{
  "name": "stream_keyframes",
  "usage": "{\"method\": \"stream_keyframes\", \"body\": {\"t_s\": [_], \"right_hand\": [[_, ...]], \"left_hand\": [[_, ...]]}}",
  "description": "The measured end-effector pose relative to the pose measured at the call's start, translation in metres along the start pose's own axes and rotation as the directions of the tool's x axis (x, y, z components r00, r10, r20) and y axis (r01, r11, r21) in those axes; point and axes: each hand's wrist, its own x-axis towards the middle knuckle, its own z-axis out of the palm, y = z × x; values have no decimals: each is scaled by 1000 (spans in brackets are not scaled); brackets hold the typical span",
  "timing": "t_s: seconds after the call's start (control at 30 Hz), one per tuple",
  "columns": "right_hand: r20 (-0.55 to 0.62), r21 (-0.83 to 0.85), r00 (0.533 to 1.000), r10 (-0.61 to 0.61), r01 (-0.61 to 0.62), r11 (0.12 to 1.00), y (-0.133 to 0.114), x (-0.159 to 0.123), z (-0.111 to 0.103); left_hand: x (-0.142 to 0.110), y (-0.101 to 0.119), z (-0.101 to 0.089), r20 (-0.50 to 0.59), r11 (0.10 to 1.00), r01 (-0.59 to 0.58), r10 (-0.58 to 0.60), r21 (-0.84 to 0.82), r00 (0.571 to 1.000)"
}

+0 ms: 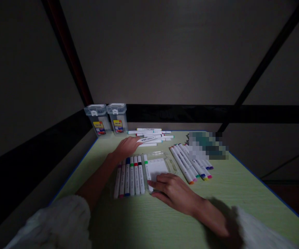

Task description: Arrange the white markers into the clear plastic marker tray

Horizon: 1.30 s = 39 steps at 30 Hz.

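My left hand reaches to the back of the table, fingers closed on the left end of a white marker at the near side of a loose marker pile. My right hand rests over a clear plastic case in the middle. Its fingers are apart, and a fingertip touches a green-banded white marker lying along the left side inside the case. Left of the case is a row of several white markers with coloured bands, side by side.
Two lidded clear containers with yellow labels stand at the back left corner. Right of the case lies a group of white markers with coloured ends, beside a pixelated green item. A wall rises behind the blue-edged table.
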Motion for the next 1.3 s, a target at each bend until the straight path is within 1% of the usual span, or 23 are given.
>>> {"method": "stream_keyframes", "body": {"t_s": [0.07, 0.23, 0.4, 0.5, 0.63, 0.7, 0.83, 0.97, 1.1, 1.3], "right_hand": [[-6, -5, 1000, 1, -1, 1000, -1, 0, -1], [-10, -24, 1000, -5, 5, 1000, -1, 1, -2], [-9, -36, 1000, -6, 6, 999, -1, -1, -1], [-57, -28, 998, 1, -3, 1000, -1, -2, 0], [-138, 2, 989, 52, -52, 999, -1, -3, 1], [-160, 9, 983, 86, -86, 996, -1, -3, 1], [-203, 36, 969, 139, -134, 990, 1, -2, 2], [-263, 73, 944, 197, -184, 980, 2, -1, 4], [-287, 89, 934, 213, -195, 977, 2, -1, 4], [-300, 104, 925, 233, -211, 972, 1, 0, 5]], "left_hand": [[-6, 2, 1, 11, 999, -33, 33, 20, 999], [-18, 9, 6, -24, 992, -117, 118, 43, 993], [-22, 18, 4, 10, 990, -142, 141, 23, 990], [-22, 20, 1, 6, 987, -162, 162, -5, 987], [-23, 21, -1, -12, 986, -165, 165, -4, 986], [-23, 22, -1, -19, 986, -165, 165, 2, 986], [-22, 23, -2, -13, 980, -198, 198, -14, 980], [-22, 22, -3, -19, 973, -231, 231, -26, 973], [-22, 23, -4, -31, 971, -237, 236, -37, 971], [-23, 26, -6, -14, 970, -228, 228, -83, 974]]}}
